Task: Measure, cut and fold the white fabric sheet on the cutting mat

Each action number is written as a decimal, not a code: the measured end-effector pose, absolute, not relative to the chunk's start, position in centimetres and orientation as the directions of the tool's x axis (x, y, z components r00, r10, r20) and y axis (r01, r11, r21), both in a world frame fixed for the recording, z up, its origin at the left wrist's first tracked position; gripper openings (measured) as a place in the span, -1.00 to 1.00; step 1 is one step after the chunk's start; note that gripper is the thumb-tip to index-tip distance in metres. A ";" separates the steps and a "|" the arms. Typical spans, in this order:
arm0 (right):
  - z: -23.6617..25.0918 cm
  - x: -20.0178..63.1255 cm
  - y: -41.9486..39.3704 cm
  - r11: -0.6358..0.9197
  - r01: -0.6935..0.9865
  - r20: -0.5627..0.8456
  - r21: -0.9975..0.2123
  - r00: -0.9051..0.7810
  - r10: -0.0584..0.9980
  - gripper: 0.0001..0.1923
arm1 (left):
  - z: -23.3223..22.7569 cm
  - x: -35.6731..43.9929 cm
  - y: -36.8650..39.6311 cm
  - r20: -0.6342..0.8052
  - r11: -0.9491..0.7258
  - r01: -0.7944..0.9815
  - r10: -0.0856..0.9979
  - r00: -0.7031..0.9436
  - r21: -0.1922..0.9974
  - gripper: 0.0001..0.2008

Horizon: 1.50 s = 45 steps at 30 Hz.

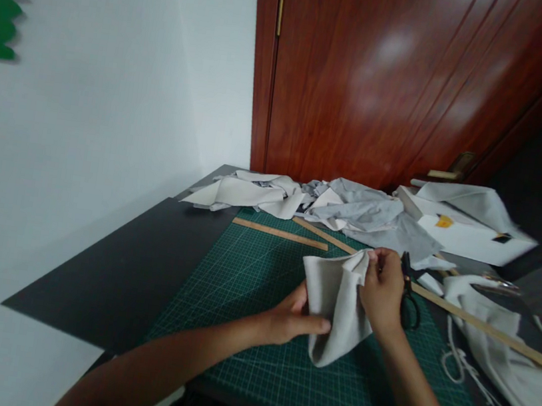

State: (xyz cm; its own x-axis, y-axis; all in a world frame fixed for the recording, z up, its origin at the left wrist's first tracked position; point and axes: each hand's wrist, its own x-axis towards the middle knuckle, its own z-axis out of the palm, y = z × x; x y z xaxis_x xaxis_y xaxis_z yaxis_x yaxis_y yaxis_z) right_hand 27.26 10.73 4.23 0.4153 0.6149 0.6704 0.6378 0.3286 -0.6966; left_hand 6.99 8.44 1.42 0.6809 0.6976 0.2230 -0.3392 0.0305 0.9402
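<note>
The fingers of the right hand (382,289) were pinched narrow on the upper edge of a grey cloth piece (337,306), lifting its corner off the green cutting mat (261,275). The same hand also gripped a pair of black scissors (408,296), whose handles hung just right of the knuckles; whether the blades were apart could not be told. The fingers of the left hand (292,319) were closed lightly on the cloth's left fold, thumb stretched across its front, so the piece hung bunched between both hands, its lower end touching the mat.

Beyond the fingers, toward the wooden door (394,79), lay a heap of grey fabric scraps (311,202). Just ahead and left of the left fingers lay a short wooden ruler (279,233) on the mat. A long wooden ruler (485,327) ran from behind the right fingers out to the right, passing over another grey garment (504,370) with a white drawstring (459,367). Farther right and back stood a white box (468,234).
</note>
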 end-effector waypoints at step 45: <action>0.9 24.2 11.4 0.462 0.570 0.395 -0.680 -0.245 0.885 -0.86 | 0.9 4.5 14.8 -0.179 0.171 0.074 0.760 0.624 0.983 -0.59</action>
State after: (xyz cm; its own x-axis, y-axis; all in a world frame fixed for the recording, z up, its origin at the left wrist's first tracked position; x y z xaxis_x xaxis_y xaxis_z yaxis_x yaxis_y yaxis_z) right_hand 24.24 11.39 0.88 -0.2450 0.8852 0.3955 0.5696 0.4615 -0.6801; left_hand 4.47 14.81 0.85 0.6242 0.7605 -0.1792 0.0737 0.1711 0.9825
